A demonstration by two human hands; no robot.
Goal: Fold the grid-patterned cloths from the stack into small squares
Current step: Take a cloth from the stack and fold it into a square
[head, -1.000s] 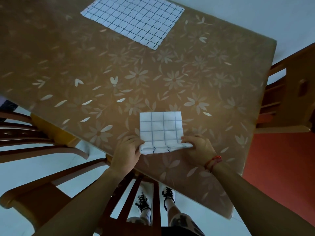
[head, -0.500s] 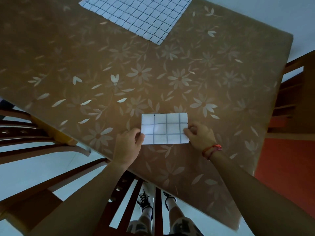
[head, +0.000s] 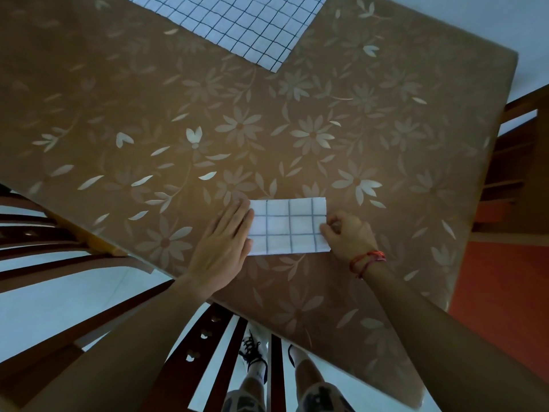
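Red cord bracelet [head: 368, 260] circles the wrist of the right hand [head: 346, 236], whose thumb and curled fingers pinch the right edge of a folded cloth [head: 288, 226]. The left hand [head: 221, 242] lies released and flat, palm down, fingers straight and close together, with its fingertips touching the left edge of the same cloth.

The folded cloth is white with a dark grid and forms a neat rectangle, wider than it is tall. It lies flat on the counter [head: 148, 99], between the two hands and near the edge closest to the person.

A brown covering printed with pale flowers and leaves spreads over the whole counter. At the far side, well apart from the folded piece, a larger flat cloth [head: 237, 22] in the same white grid pattern lies spread out, cut off by the top of the picture. Whether it is one layer or several cannot be told.

Dark wooden chairs [head: 44, 257] stand at the left, and the slatted back of another chair [head: 219, 361] shows between the forearms. A further wooden chair [head: 523, 162] stands at the right. Below the counter edge are the person's legs and pale shoes [head: 252, 356] with dark laces, on a pale floor [head: 59, 307]. A red-orange floor [head: 505, 307] shows at the right.
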